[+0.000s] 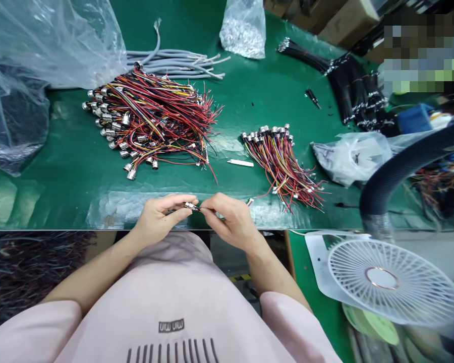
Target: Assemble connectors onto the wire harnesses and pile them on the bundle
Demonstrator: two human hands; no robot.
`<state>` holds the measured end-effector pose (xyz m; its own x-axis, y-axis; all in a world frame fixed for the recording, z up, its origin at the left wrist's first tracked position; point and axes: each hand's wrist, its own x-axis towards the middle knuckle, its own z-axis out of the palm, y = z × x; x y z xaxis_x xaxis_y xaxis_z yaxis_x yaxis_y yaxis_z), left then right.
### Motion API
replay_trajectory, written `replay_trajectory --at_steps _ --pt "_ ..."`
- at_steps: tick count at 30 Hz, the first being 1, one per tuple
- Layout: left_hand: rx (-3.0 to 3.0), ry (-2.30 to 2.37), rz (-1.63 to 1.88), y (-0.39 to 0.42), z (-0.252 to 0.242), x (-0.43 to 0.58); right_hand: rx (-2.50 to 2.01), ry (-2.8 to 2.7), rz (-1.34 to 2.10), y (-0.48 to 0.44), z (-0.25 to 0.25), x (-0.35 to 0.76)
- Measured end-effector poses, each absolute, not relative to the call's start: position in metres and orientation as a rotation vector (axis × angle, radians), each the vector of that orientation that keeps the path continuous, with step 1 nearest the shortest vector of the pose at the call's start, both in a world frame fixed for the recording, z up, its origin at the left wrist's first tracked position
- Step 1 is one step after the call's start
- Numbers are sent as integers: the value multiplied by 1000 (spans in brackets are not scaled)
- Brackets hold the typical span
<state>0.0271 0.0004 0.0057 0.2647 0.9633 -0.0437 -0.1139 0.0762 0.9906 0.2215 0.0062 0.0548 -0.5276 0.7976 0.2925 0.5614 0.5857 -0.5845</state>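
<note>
Close to the table's near edge, my left hand [159,218] pinches a small silver metal connector [191,205] between thumb and fingers. My right hand [227,217] is closed on the thin wires [199,208] at the connector's rear. A red wire end with a small white plug [250,201] sticks out past the right hand. Beyond my hands lies a large pile of wired connectors [155,126], metal ends to the left, with red, black, yellow and white wires. A smaller bundle of the same kind [283,166] rests to the right. Between the two piles is a white pen-like tool [240,163].
Grey cables [177,63] lie behind the large pile. Clear plastic bags [244,30] stand at the back and left. Black cable bundles [348,91] are at the back right. A black flexible hose [397,171] and a white fan [393,282] occupy the right side.
</note>
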Motion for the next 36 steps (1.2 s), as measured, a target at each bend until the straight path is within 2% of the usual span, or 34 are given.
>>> replay_trajectory --at_steps 5,16,23,27,31,36 --pt "1214 973 1030 0 3 26 -1095 -2283 622 7 51 217" --pt "1048 1014 1017 2 12 29 -1171 -1799 1373 10 58 230" --pt "1166 1063 953 4 15 26 -1124 -1917 1429 29 68 239" --pt "1154 1081 906 5 19 24 -909 -2183 1396 48 73 242" --pt "1086 1136 976 6 19 25 -738 -2333 1343 62 76 244" --pt "1004 1112 1095 5 13 26 -782 -2278 1448 64 72 240"
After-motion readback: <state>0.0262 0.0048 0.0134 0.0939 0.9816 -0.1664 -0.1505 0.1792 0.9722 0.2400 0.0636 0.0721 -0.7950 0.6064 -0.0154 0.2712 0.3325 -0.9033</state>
